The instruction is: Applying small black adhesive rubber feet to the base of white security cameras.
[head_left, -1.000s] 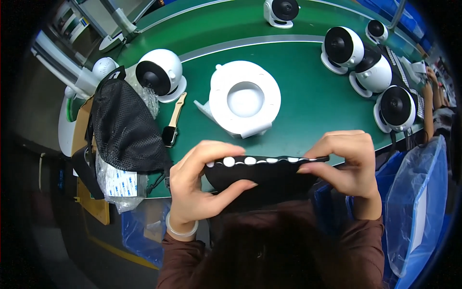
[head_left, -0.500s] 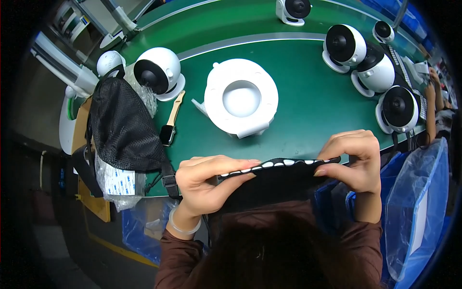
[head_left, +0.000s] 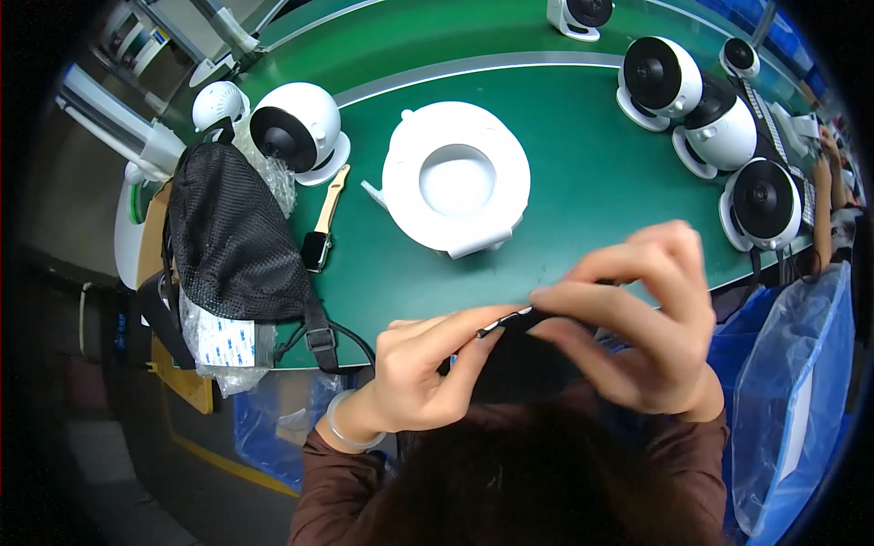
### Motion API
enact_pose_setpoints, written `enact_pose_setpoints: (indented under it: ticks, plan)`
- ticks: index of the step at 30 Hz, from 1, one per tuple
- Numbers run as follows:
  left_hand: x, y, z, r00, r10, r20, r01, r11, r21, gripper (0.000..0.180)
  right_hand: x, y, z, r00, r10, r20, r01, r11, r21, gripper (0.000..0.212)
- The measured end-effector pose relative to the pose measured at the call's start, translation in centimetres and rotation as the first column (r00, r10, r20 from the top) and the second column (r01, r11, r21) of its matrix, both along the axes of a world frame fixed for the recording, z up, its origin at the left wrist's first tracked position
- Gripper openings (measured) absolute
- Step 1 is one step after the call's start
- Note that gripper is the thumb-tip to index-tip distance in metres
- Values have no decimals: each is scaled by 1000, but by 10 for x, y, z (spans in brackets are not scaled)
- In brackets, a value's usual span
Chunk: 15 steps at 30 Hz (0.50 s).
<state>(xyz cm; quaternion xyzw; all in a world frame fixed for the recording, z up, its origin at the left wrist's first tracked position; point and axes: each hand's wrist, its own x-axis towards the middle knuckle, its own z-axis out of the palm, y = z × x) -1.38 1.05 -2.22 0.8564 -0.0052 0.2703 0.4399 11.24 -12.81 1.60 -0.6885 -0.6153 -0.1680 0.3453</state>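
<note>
On my feed, a green bench top (head_left: 569, 205) fills the middle, a pale strip (head_left: 473, 66) curving across its far side. At its centre I see a white device with a round hollow (head_left: 455, 180). To the left, a white unit with a black face (head_left: 305, 126) stands on a round foot; nearer lies a watch (head_left: 316, 250) on its tan strap. A black mesh bag (head_left: 238, 232) slumps at the left edge; I can't tell how much bench bears it. On the right, three black-and-white units (head_left: 765, 202) stand close together.
</note>
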Motion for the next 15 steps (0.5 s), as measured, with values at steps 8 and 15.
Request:
enact_pose_setpoints:
  ticks: [8, 15]
  plan:
    - [1, 3, 0, 1000, -15, 4, 14, 999, 38, 26, 1, 17, -12, 975, 145, -169, -137, 989, 56, 22]
    - [-4, 7, -16, 986, 161, -41, -167, 946, -278, 18, -14, 17, -29, 951, 251, 178, -282, 943, 177, 23]
